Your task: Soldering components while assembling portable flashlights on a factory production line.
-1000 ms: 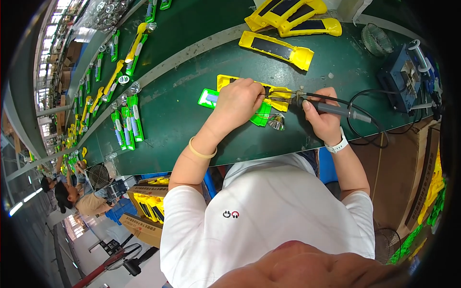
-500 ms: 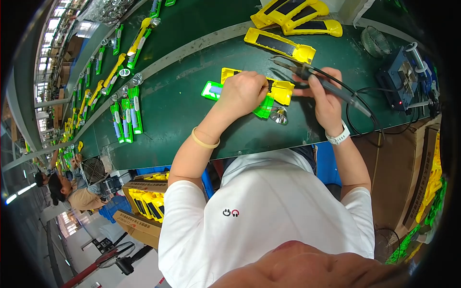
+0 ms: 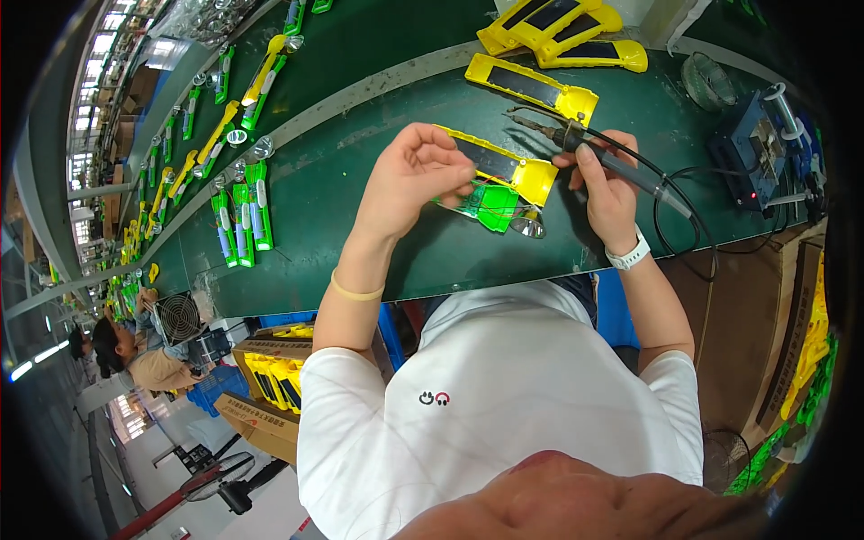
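My right hand [image 3: 612, 202] is closed round a soldering iron [image 3: 637, 171], its tip pointing left over the bench. My left hand [image 3: 409, 180] has its thumb and forefinger pinched together, above thin wires at the open green flashlight housing [image 3: 495, 209]. Whatever lies in that pinch is too small to make out. Against the housing's far side rests a yellow casing [image 3: 535, 180] with a dark panel, partly behind my left hand. A shiny reflector cup [image 3: 529, 222] sits at the housing's right end. Another yellow casing [image 3: 531, 85] lies farther back.
Yellow casings [image 3: 589, 56] are piled at the back. On the right stand a blue soldering station [image 3: 751, 148] and a round mesh holder [image 3: 706, 81]; the iron's black cable loops nearby. Green housings [image 3: 241, 220] lie at left, by the belt's metal rail [image 3: 360, 105]. Another person [image 3: 148, 360] is far left.
My left hand has lifted and moved left off the casing, uncovering more of the green housing. The casing and housing have shifted slightly right. My right hand keeps the iron nearly in place.
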`<state>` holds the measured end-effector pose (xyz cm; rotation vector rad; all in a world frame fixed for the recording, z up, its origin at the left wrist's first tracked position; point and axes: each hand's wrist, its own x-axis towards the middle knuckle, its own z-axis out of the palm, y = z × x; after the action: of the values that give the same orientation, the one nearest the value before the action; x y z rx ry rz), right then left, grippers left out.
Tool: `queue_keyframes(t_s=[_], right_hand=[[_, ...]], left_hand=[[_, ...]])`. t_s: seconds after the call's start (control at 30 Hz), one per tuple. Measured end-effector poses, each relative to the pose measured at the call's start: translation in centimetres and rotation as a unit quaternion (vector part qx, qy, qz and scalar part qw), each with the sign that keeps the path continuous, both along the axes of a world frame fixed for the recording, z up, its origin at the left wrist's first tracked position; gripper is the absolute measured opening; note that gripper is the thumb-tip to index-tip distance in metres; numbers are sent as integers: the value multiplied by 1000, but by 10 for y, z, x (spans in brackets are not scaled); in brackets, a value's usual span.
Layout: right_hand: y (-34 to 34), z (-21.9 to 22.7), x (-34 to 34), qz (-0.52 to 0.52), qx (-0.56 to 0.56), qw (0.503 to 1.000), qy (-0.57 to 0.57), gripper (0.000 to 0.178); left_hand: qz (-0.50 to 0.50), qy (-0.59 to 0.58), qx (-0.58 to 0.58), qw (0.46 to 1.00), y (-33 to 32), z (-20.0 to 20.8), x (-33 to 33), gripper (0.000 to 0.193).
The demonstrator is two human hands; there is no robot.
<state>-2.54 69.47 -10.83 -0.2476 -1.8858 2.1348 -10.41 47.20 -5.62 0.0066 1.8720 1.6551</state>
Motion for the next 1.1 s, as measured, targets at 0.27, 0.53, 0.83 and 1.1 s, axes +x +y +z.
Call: queue_keyframes(t_s=[0.27,0.53,0.83,1.1], right_hand=[[-31,5,-3,5,-79,997,-27,29],[-58,-17,-7,36,-53,997,-45,26],[-58,-16,-10,70,-25,994,-77,24],[-51,-5,-3,35,-57,994,-88,26]], left_hand=[[101,32,147,983,-24,-36,-3,7],[-232,421,-233,845,-31,-44,-47,9],[-282,442,-264,809,-26,-46,-51,7],[-291,439,-273,805,-26,-45,-52,6]])
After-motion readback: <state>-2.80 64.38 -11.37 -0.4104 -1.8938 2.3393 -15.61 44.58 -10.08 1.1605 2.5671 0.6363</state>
